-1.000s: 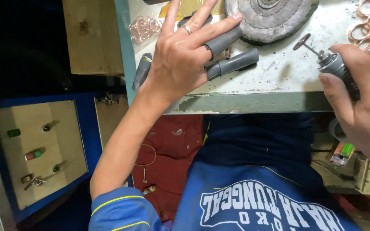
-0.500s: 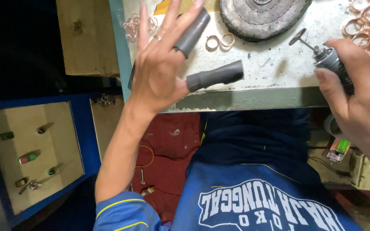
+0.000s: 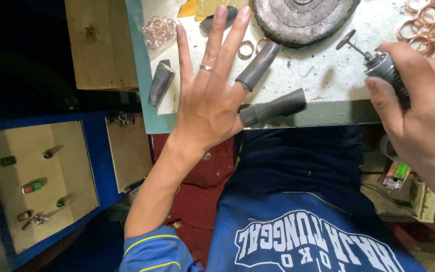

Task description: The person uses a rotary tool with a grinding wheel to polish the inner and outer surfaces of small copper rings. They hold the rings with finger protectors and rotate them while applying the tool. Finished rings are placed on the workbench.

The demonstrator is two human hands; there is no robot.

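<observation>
The left hand (image 3: 207, 106) is spread flat with its fingers apart, hovering over the near edge of the white workbench (image 3: 323, 70) and gripping nothing. A thin ring sits on one finger, and grey rubber finger cots (image 3: 258, 65) cover the index finger and the thumb. Just left of this hand, a loose grey rubber sleeve (image 3: 160, 83) lies at the bench's left edge. Beyond the fingertips, two copper-coloured rings (image 3: 246, 49) rest on the bench, with another dark grey cot (image 3: 217, 20) farther back.

The right hand (image 3: 419, 121) is at the right side, its fingers closed around a handheld rotary tool (image 3: 386, 68). The tool's thin shaft points up and to the left and ends in a small cutting disc (image 3: 347, 39), which hangs above the bench surface, well apart from the left hand.

At the far edge, a round grey buffing wheel (image 3: 303, 17) lies flat. A small clear bag of copper rings (image 3: 158, 30) sits at the far left corner, and a heap of loose copper rings (image 3: 429, 25) fills the far right corner. To the left, below bench level, an open blue-edged drawer (image 3: 41, 181) holds a few small items. The person's blue shirt (image 3: 298, 221) fills the near foreground.
</observation>
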